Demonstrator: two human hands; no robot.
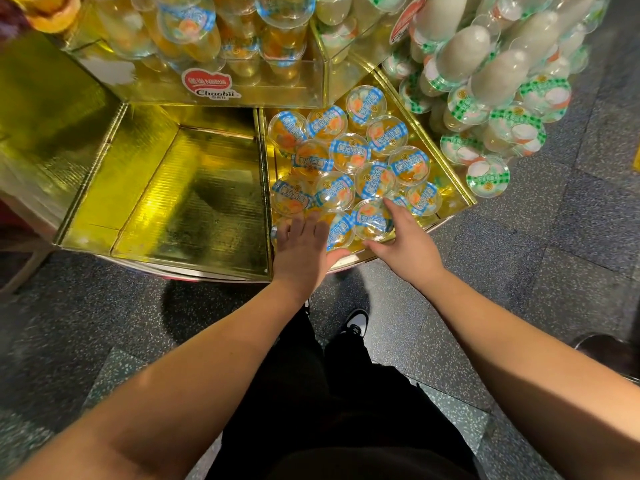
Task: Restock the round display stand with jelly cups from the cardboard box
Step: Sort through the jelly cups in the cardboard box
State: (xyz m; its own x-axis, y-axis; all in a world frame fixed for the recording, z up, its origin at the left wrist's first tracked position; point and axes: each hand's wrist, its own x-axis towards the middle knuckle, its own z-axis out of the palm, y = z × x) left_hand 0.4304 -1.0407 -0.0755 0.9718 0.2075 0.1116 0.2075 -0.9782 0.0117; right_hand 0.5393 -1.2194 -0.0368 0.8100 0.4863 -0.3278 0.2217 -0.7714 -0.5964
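Observation:
The round display stand has gold wedge compartments. One compartment point(437, 157) holds several clear jelly cups point(349, 152) with blue checked lids and orange fruit, lying in a loose layer. My left hand point(300, 249) lies palm down on the cups at the compartment's front left, with its fingers stretched forward and its thumb out to the right. My right hand point(407, 242) holds one jelly cup point(372, 220) at the front edge between forefinger and thumb. No cardboard box is in view.
A bare gold compartment point(194, 192) lies to the left. To the right, green-lidded white jelly cups point(488, 176) are piled high. An upper tier point(221, 83) holds more blue-lidded cups behind a clear wall. Speckled floor and my shoes point(356, 323) are below.

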